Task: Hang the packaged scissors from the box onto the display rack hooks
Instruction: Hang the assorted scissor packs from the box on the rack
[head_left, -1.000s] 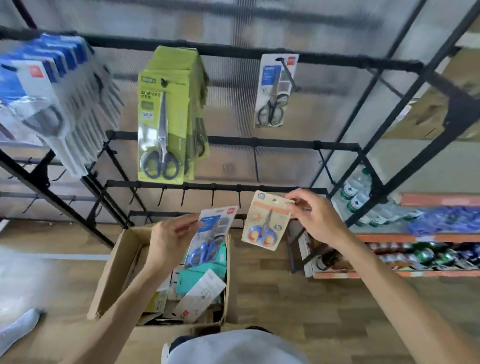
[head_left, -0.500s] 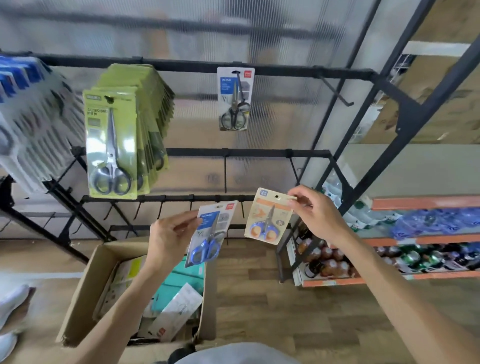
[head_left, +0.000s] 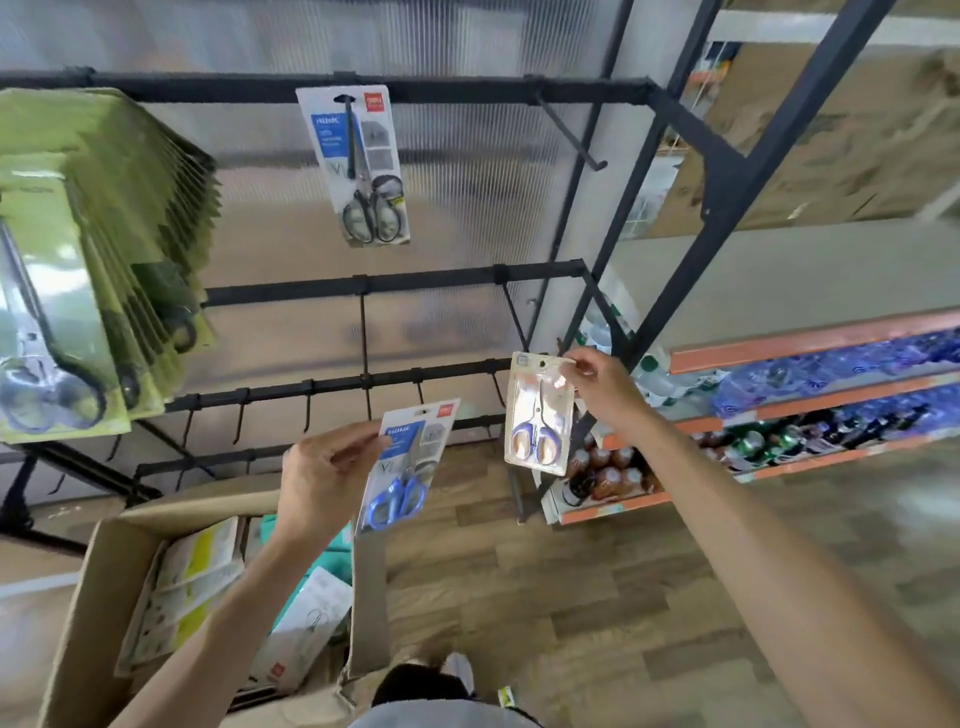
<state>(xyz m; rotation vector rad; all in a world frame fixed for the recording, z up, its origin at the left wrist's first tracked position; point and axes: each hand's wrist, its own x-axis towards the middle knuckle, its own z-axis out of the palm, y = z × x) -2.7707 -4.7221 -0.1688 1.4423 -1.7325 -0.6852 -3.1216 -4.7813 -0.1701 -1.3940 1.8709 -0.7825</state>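
Both forearms are raised from the bottom of the view toward the black display rack. The left hand is held at mid-height, its fingers curled along the left edge of a blue-handled scissors pack, which is tilted with its top leaning right and is held above the open cardboard box. The right hand is stretched further forward and higher; its thumb and fingers are pinched on the top right corner of a small scissors pack with a pale card, which hangs nearly upright just in front of the row of low hooks. Neither pack is on a hook yet. More packs are seen inside the box. On the top bar a single grey-handled scissors pack is hung, and a thick stack of green packs is hung at the left.
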